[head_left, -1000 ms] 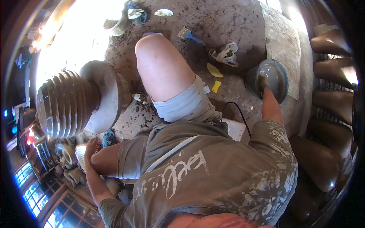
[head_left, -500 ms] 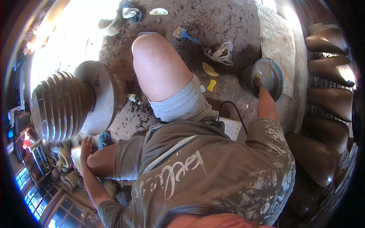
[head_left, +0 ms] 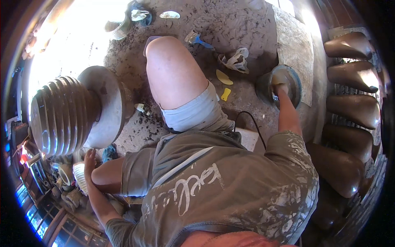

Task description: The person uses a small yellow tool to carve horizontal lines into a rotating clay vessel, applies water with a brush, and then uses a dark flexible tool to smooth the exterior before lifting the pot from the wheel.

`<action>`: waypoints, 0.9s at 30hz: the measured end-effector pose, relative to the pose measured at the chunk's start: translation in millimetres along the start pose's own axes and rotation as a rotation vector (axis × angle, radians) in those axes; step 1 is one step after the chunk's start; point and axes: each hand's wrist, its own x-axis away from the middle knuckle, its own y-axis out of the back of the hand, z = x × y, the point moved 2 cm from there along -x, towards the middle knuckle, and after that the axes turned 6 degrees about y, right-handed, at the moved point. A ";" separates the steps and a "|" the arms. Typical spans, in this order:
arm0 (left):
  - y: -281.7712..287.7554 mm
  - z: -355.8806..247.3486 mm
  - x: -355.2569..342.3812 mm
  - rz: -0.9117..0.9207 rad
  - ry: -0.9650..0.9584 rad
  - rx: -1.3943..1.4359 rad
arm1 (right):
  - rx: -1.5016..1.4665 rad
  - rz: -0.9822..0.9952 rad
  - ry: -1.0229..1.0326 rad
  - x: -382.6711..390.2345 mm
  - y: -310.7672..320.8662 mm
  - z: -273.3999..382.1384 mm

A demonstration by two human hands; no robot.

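Observation:
At the left stands a large, wet-looking ridged clay pot (head_left: 61, 117) on the round pale head of a potter's wheel (head_left: 113, 113). My left hand (head_left: 89, 161) rests beside my bent knee, just below the pot and apart from it, its fingers stretched out with nothing in them. A white ribbed object (head_left: 80, 177) lies against that hand's outer side. On the right, my right hand (head_left: 281, 89) reaches into a dark bucket (head_left: 297, 82) holding murky water. Its fingers are partly hidden there, so whether it grips anything cannot be made out.
On the clay-smeared floor lie a blue-handled brush (head_left: 198, 40), a crumpled plastic bag (head_left: 236, 60), a yellow oval scraper (head_left: 223, 77) and a smaller yellow scraper (head_left: 226, 94). Several smooth brown clay vessels (head_left: 354, 111) line the right side. A greenish bucket (head_left: 119, 29) stands far left.
My right hand has shifted within the bucket, and more of its back now shows above the water. My left hand stays beside the knee. The whole view has shifted slightly.

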 end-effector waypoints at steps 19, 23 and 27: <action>11.4 -13.8 -54.2 -0.256 -0.376 -0.463 | 0.951 0.280 0.576 20.5 118.2 -5.5; -31.4 26.2 -16.0 -0.290 -0.344 -0.420 | -0.672 0.109 0.356 35.4 226.2 41.9; -10.8 5.8 -16.1 -0.236 -0.533 -0.855 | -1.208 -0.080 0.368 116.9 280.6 89.7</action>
